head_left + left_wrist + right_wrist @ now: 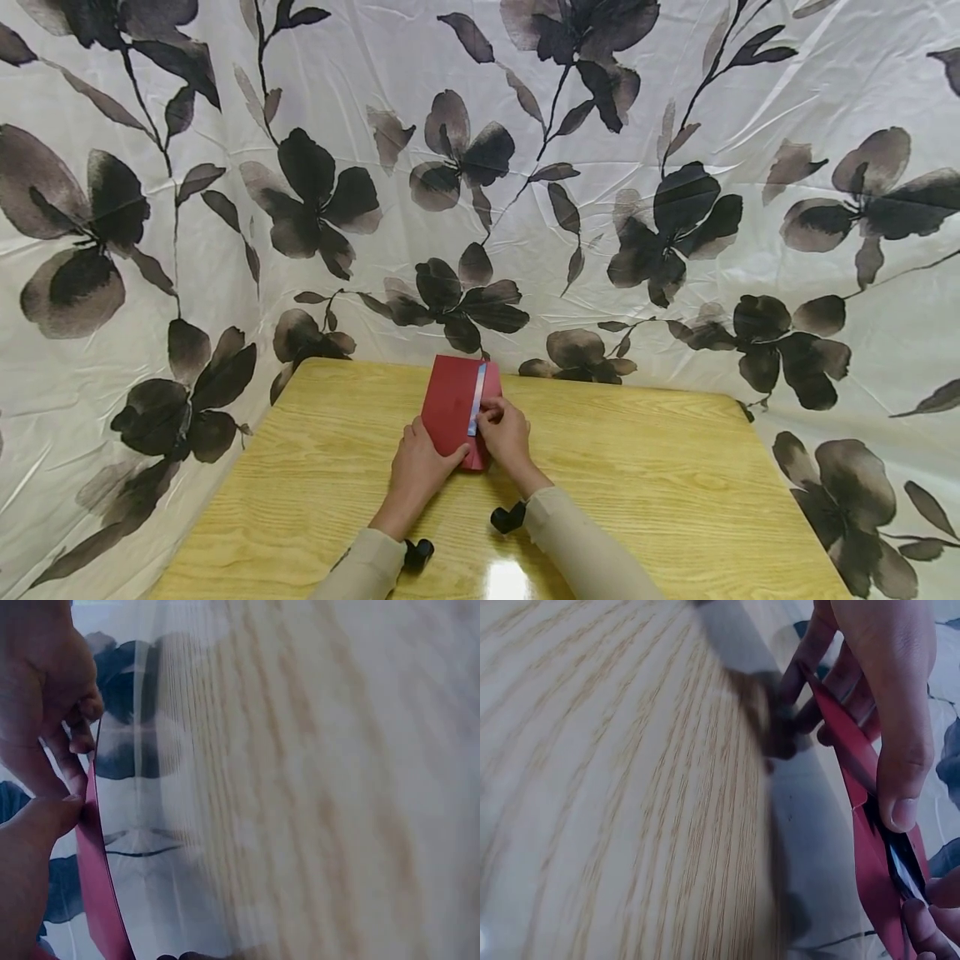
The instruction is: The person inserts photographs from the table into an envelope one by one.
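A red paper envelope (pixel 448 392) is held tilted up over the far part of the table. My left hand (pixel 422 462) grips its lower left, thumb in front and fingers behind; the thumb (pixel 904 814) lies along the opening in the right wrist view. A narrow blue-white strip (pixel 477 398) shows along the envelope's right side, beside a lighter pink-red flap (pixel 492 382). My right hand (pixel 506 433) pinches the strip at the opening with thumb and fingertips. In the left wrist view the envelope (pixel 96 874) appears almost edge-on.
The wood-grain table (pixel 315 467) spreads beneath both hands. A white curtain (pixel 585 250) with dark flowers hangs behind and at both sides. Black wrist cameras (pixel 507 518) sit at the inner sides of the beige sleeves (pixel 585 542).
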A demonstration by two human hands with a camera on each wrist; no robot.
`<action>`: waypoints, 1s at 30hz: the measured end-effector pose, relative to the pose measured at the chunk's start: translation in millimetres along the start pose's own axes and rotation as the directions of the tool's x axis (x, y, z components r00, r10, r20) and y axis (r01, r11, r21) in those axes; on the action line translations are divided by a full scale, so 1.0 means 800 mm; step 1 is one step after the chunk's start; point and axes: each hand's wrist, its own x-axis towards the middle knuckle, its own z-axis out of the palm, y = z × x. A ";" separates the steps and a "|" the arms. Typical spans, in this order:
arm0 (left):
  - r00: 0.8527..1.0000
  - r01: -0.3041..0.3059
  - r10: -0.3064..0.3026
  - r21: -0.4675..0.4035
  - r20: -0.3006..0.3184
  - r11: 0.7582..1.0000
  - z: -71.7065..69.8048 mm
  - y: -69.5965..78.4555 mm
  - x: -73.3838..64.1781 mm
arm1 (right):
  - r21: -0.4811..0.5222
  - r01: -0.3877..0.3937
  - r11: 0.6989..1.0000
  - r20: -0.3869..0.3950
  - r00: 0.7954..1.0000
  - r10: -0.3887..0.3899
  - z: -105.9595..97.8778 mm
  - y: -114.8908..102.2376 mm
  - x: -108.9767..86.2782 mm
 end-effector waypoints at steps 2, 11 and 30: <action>1.000 0.005 -0.005 0.011 -0.008 1.000 0.000 0.002 0.000 | 0.009 -0.005 1.000 -0.002 1.000 0.005 -0.003 0.001 -0.001; 0.999 0.014 -0.009 0.155 -0.037 0.988 -0.002 0.013 0.003 | 0.028 -0.028 0.999 0.006 1.000 0.028 -0.029 0.014 -0.004; 0.999 0.001 -0.022 0.413 0.045 0.911 -0.004 0.017 0.006 | 0.017 -0.016 1.000 -0.048 0.999 0.017 -0.106 0.061 -0.009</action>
